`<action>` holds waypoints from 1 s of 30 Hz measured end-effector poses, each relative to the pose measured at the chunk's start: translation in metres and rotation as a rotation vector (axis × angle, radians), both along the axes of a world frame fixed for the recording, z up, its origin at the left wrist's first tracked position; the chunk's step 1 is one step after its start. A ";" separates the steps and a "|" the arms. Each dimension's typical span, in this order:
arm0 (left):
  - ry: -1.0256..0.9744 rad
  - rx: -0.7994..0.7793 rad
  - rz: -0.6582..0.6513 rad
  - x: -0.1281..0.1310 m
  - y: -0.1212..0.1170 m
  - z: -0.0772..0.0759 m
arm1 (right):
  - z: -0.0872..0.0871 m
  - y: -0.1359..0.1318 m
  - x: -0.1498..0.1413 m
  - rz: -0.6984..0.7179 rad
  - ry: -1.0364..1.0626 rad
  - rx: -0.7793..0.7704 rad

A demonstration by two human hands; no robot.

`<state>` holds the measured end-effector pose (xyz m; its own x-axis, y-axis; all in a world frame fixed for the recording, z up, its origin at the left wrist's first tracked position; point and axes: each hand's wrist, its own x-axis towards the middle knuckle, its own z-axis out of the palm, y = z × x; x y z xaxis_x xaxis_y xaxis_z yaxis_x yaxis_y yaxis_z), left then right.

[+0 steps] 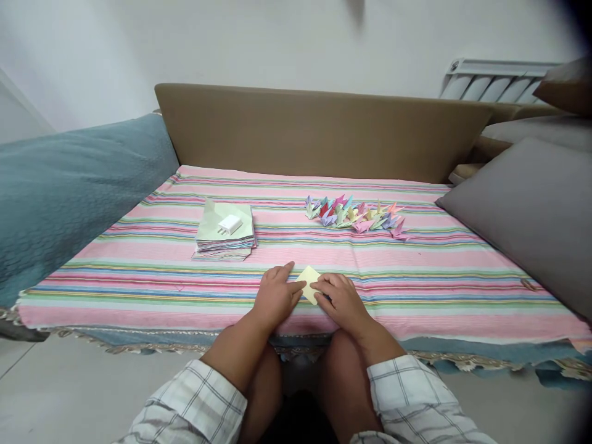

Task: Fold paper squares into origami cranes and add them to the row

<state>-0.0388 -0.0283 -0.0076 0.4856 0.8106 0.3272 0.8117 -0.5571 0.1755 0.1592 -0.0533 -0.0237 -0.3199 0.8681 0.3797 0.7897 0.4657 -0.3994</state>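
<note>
A small pale yellow sheet of origami paper (309,275) lies on the striped cloth like a diamond, folded into a small square. At its left edge is my left hand (275,292), its thumb pressed on the paper and its index finger pointing away over the cloth. From the other side, my right hand (341,296) has curled fingers on the paper, with fingertips near its middle and right edge. The undersides of both hands are hidden. Beyond them, to the right, several folded paper cranes (342,214) in many colours sit in a cluster.
Back left stands a stack of paper sheets (224,246) with a white plug adapter (230,224) on top. The striped cloth (152,277) covers the sofa seat. A brown backrest (300,132), a blue armrest (83,185) and a grey cushion (531,209) border it.
</note>
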 end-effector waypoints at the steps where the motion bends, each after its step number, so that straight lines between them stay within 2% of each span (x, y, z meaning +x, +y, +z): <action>1: -0.003 -0.001 0.003 -0.001 0.000 0.000 | -0.001 0.000 0.001 0.011 0.009 0.001; 6: -0.005 -0.002 0.045 -0.005 -0.001 0.004 | -0.002 0.000 0.005 0.058 0.068 0.019; 17: -0.003 0.036 0.097 0.007 0.005 0.001 | 0.000 0.000 0.003 0.032 0.075 -0.004; 19: -0.030 0.052 0.053 0.006 0.004 0.000 | 0.001 0.000 0.003 0.032 0.078 -0.011; 24: -0.005 0.060 -0.221 0.004 0.003 -0.006 | 0.001 -0.001 0.004 0.056 0.080 0.000; 30: 0.116 0.038 -0.272 0.004 -0.005 -0.004 | -0.001 -0.003 0.009 0.094 0.125 0.006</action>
<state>-0.0352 -0.0332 -0.0121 0.7192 0.6338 0.2845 0.6452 -0.7612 0.0647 0.1682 -0.0562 -0.0246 -0.3494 0.8343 0.4265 0.6866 0.5377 -0.4893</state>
